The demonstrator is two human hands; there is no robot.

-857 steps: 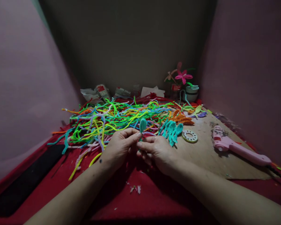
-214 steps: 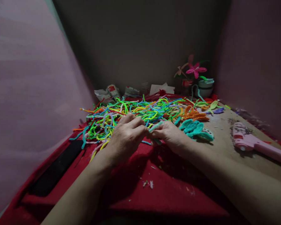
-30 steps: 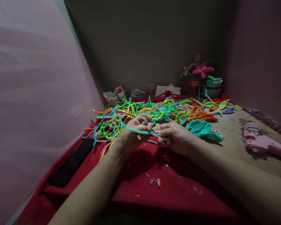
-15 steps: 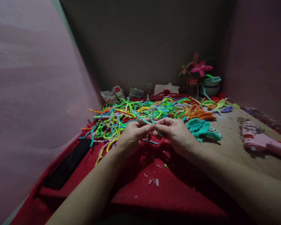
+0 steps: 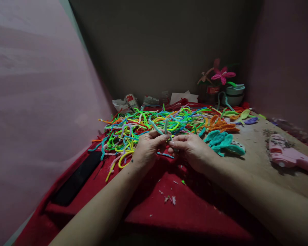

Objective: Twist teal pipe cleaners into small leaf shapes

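Observation:
A pale teal pipe cleaner (image 5: 156,126) is pinched between both hands, its two ends sticking up and away from me. My left hand (image 5: 149,145) is closed on it with thumb and forefinger. Close against it, my right hand (image 5: 188,147) also pinches the pipe cleaner, lower down; the part between the fingers is mostly hidden. Just beyond the hands spreads a tangled heap of many-coloured pipe cleaners (image 5: 128,133). To the right of my right hand lie teal petal shapes (image 5: 220,140), with orange petal shapes (image 5: 224,126) behind them.
A pink glue gun (image 5: 289,155) lies at the right. At the left is a black phone (image 5: 78,179) on the red cloth (image 5: 190,215), among small scraps. A pot (image 5: 234,95) and a pink flower (image 5: 223,75) stand at the back right, near the wall.
My right hand has shifted slightly down and away from the left fingertips. Both hands keep their pinch on the pipe cleaner. The whole view has moved slightly.

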